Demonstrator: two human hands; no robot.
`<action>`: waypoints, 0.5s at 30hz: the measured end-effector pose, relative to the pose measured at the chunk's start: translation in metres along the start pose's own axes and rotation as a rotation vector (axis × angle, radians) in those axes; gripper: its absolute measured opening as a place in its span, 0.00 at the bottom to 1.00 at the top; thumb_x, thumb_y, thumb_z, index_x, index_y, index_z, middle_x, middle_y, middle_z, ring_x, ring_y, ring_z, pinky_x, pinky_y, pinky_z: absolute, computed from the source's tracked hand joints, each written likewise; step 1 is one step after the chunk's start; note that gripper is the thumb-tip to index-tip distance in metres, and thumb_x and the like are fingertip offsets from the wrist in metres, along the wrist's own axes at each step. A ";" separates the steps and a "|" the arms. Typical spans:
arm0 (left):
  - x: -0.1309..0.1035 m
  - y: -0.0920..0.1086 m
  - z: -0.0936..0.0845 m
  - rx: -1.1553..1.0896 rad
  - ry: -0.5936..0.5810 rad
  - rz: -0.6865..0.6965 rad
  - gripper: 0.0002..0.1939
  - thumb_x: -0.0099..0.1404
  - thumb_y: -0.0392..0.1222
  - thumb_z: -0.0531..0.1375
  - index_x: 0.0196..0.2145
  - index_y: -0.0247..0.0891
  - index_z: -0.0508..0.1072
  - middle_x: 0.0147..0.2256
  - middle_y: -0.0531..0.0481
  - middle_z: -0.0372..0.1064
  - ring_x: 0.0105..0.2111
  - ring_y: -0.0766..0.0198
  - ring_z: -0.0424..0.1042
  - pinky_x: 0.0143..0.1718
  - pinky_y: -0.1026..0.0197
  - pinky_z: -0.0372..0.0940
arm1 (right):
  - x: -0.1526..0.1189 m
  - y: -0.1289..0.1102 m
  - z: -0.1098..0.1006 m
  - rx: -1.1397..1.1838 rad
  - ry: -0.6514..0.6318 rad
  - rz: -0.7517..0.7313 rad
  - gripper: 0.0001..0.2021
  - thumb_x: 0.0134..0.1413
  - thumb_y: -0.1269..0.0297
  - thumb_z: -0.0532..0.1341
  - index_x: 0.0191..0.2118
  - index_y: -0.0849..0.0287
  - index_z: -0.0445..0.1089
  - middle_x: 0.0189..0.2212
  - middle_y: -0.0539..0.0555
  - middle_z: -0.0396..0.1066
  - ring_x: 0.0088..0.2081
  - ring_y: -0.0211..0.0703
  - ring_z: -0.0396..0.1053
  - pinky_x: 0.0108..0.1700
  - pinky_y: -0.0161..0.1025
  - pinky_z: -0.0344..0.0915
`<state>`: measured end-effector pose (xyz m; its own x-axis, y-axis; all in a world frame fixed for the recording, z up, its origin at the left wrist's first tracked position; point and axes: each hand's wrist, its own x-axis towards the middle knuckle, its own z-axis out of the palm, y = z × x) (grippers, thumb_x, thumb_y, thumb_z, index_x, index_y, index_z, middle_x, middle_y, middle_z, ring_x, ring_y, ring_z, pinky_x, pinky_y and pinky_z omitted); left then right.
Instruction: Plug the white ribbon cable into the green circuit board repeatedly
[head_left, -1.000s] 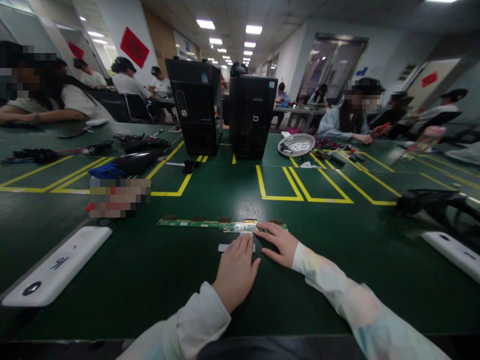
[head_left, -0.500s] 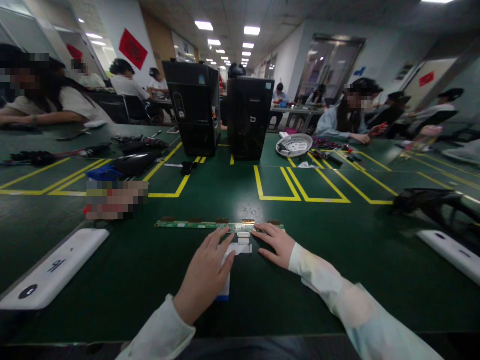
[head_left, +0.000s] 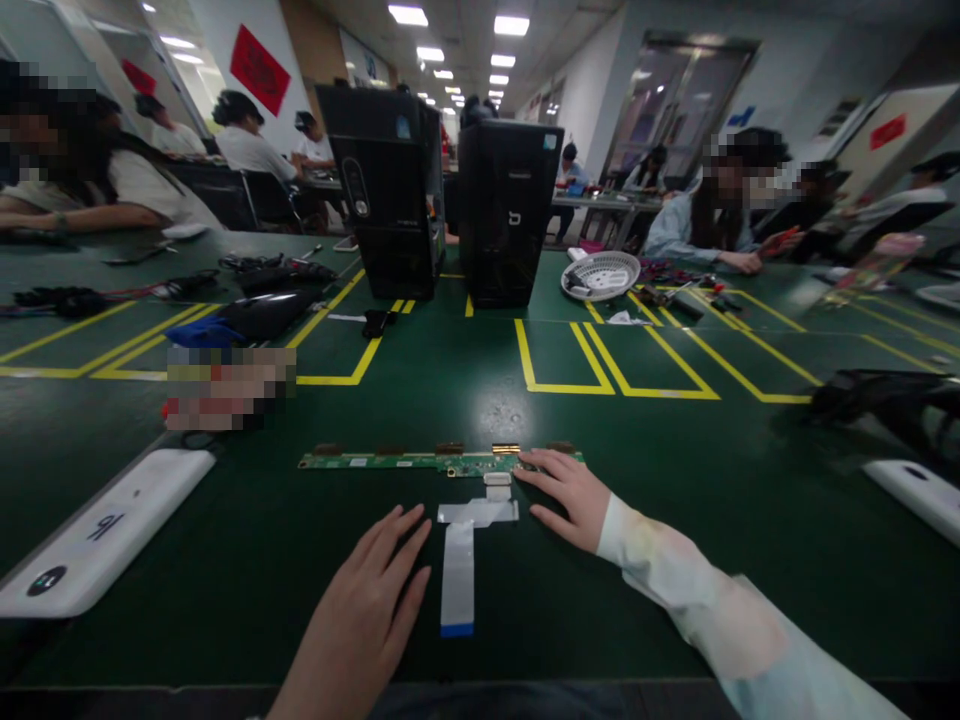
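Note:
A long, narrow green circuit board (head_left: 405, 462) lies across the mat, with several brownish tabs along its far edge. From the white connector at its near edge runs a flat white ribbon cable (head_left: 458, 575), bent sideways and then toward me, with a blue end. My right hand (head_left: 566, 495) rests with its fingertips on the right part of the board, fingers stretched out. To the left of the cable, my left hand (head_left: 375, 590) hovers over or lies on the mat, fingers spread, apart from both board and cable and holding nothing.
Two black computer towers (head_left: 502, 215) stand at the back. A white device (head_left: 112, 530) lies at left, another white device (head_left: 919, 500) at right. Beyond are a white basket (head_left: 600, 276), dark cables and yellow tape outlines on the green table. Other people sit at tables around.
My left hand has drawn back from the board and cable toward me and to the left, uncovering the ribbon cable. My right hand stays at the board's right part.

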<state>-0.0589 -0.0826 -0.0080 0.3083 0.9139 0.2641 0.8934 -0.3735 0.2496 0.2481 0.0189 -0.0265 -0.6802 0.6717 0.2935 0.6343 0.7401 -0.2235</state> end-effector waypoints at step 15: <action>0.044 0.057 0.032 -0.050 -0.205 0.229 0.29 0.67 0.45 0.54 0.64 0.38 0.56 0.63 0.45 0.56 0.62 0.53 0.57 0.58 0.48 0.63 | -0.015 -0.016 -0.005 0.001 -0.041 0.041 0.24 0.60 0.59 0.54 0.62 0.54 0.61 0.62 0.58 0.59 0.62 0.52 0.55 0.60 0.54 0.59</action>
<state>0.0161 -0.0591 -0.0120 0.5635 0.8164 0.1263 0.7776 -0.5758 0.2524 0.2503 -0.0033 -0.0233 -0.6683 0.7023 0.2453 0.6617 0.7119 -0.2354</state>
